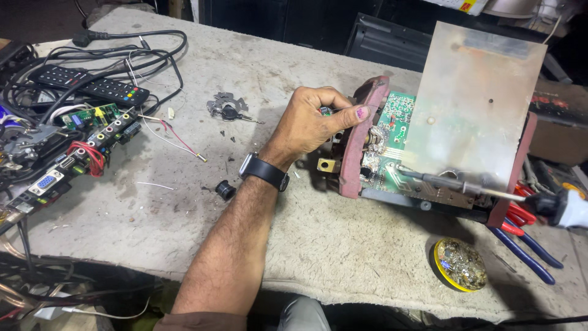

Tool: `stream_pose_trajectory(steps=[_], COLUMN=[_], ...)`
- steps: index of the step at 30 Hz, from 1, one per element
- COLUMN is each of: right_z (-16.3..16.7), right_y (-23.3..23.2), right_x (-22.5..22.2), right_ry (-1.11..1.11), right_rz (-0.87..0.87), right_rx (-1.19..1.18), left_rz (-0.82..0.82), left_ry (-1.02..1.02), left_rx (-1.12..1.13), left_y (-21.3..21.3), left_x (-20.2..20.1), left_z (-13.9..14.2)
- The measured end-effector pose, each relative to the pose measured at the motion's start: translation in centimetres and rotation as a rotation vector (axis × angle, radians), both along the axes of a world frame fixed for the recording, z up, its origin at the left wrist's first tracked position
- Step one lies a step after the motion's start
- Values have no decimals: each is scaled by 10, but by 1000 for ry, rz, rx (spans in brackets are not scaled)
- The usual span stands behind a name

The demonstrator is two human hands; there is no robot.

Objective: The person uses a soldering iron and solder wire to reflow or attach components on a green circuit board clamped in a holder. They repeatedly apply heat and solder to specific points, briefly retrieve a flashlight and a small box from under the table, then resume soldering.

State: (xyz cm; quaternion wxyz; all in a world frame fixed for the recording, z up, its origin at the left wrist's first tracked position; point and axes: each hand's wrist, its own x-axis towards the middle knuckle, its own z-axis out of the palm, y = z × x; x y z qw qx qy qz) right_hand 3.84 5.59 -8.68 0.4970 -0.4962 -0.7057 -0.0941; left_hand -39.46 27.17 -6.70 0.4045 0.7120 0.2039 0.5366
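My left hand [315, 122] grips the top of the dark red end panel [361, 138] of an opened device lying on the bench, thumb over the panel's edge. A black watch [264, 171] is on that wrist. Inside the device sits a green circuit board [392, 144], and a dull metal plate [474, 98] stands tilted over it. A soldering iron [465, 185] reaches in from the right edge, its tip resting at the board's near left part. Its black and white handle [566, 208] runs out of frame. My right hand is not visible.
A yellow tin of solder scraps [460, 263] and red and blue-handled pliers [530, 236] lie at the right. Keys [229, 111], a small black knob [225, 190], a remote [92, 86], another connector board [92, 132] and tangled cables [37, 110] fill the left.
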Motion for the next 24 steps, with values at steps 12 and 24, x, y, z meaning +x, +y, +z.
stream_pose_trajectory(steps=[12,24], right_z=[-14,-6], right_y=[-61,-62], right_x=[-114,-139], right_ry=[-105,-120], right_rz=[-58,-89], right_rx=[-140,-139], left_rz=[32,33], left_ry=[48,43], left_rx=[-29,9], left_y=[-4,-1], left_x=[-3,-2], left_z=[3,1])
